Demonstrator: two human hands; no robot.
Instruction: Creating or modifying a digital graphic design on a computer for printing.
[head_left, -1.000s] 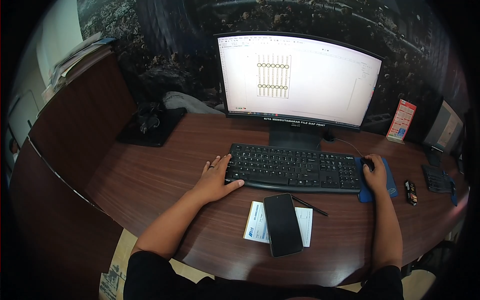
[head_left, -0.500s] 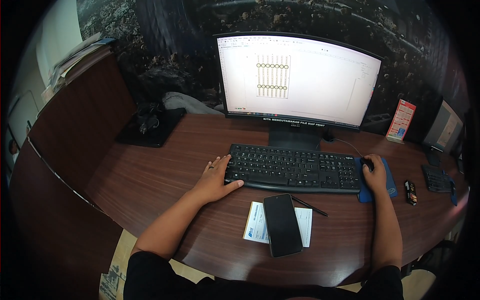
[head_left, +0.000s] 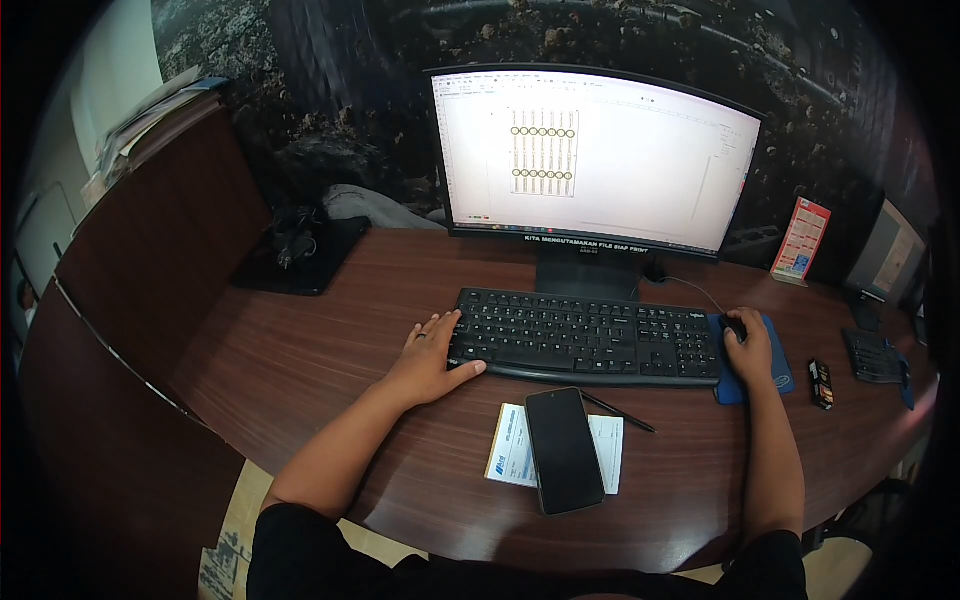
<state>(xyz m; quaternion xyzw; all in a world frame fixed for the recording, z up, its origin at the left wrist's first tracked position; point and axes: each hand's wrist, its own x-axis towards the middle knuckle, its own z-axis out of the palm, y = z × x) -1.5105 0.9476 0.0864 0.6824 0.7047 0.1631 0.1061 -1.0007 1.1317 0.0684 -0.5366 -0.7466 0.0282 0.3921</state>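
Observation:
My left hand (head_left: 432, 362) rests at the left end of a black keyboard (head_left: 585, 340). Its fingers are apart, their tips at the keyboard's left edge and the thumb along its front corner; a ring circles one finger. At the keyboard's other end, my right hand (head_left: 750, 350) is wrapped over a black computer mouse (head_left: 736, 328), which it partly hides. Under the mouse lies a blue mouse pad (head_left: 780, 376). Behind the keyboard a lit monitor (head_left: 600, 150) displays a page with rows of small round badges joined to vertical strips.
A dark smartphone (head_left: 565, 450) lies on a white printed pad (head_left: 510, 455), near a black pen (head_left: 630, 415). Right of the mouse pad are a small black box (head_left: 820, 384), a red desk calendar (head_left: 802, 240) and a second keyboard (head_left: 872, 356). A wooden partition (head_left: 160, 220) holding papers borders the left.
The view has shifted very slightly, so the monitor sits a touch further left. Both hands keep their places, and the page on the screen looks the same.

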